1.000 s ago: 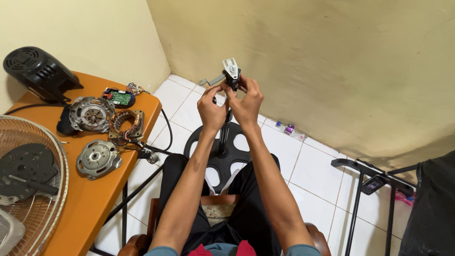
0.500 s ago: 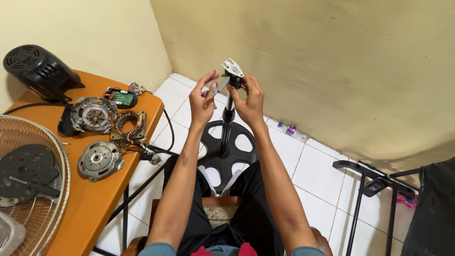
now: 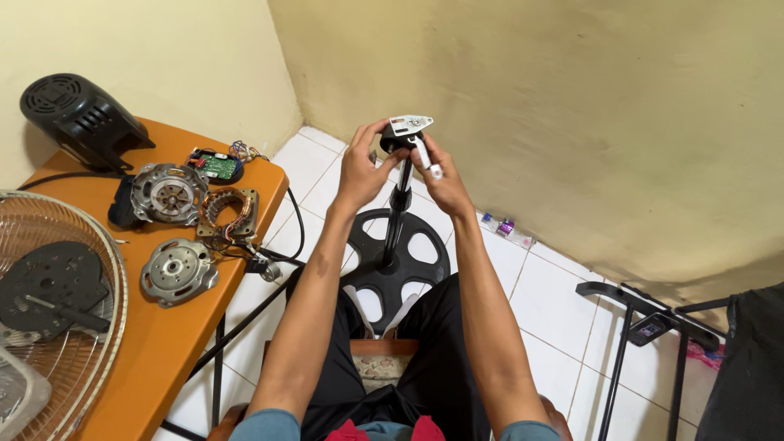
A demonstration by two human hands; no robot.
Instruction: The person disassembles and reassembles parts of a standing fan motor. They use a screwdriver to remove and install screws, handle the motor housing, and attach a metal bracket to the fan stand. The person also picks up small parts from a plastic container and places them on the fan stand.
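L hand (image 3: 365, 167) back on, seemingly, fan-stand head (image 3: 406, 128)

Both arms stretched forward, forearms bare, converging upward. Left hand (image 3: 362, 170) raised, palm turned inward, fingers curled, thumb and fingertips pinched closed at top. Right hand (image 3: 438, 175) just beside it — back of hand toward camera, fingers bent and closed, index extended down. Hands nearly touching — wrists apart, elbows low.

- Two pale yellow walls (image 3: 572, 98) meet in a corner, the right one stained low down.
- White tiled floor (image 3: 555, 302).
- Orange table (image 3: 122, 327) stands against the left wall.
- Soft, even light.
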